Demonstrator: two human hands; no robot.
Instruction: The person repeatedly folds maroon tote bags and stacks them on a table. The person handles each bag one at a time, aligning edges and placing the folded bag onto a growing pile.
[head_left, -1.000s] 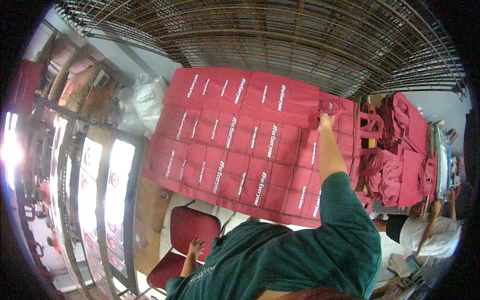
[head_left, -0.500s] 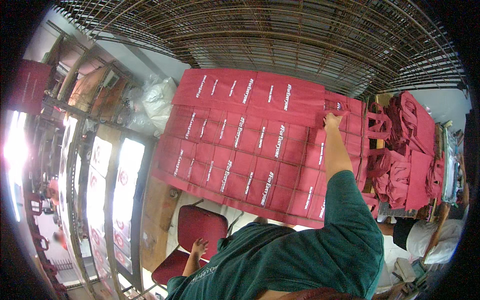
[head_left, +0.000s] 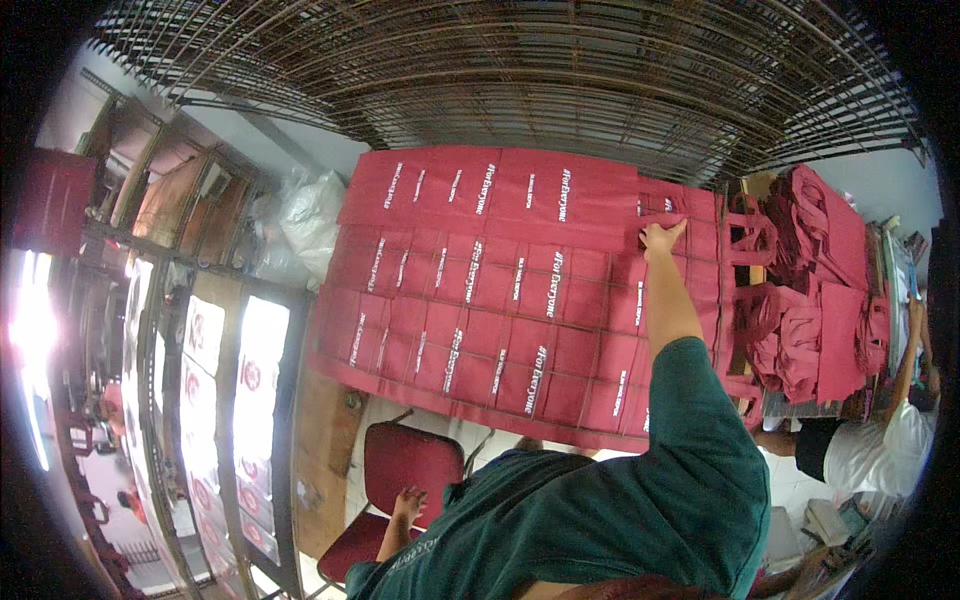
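Red fabric bags with white print lie flat in rows before me. Wire grid bars cross over the nearer rows, while the far row lies on top of the bars. My right hand rests at the right end of the far row, its thumb and fingers apart. No cloth shows gripped in it, though the fingers near the bag's edge are small in view. Low at my left side hangs my left hand, in front of a red chair, with its fingers loosely spread and nothing in them.
Wire racks slant up behind the bags. Piles of red bags with handles lie to the right. White plastic sacks stand at the far left, beside a wooden board. A person in a white shirt is at the right.
The flap of red bag that stuck out from my right hand has dropped flat, and the fingers have spread. My left hand has shifted slightly right.
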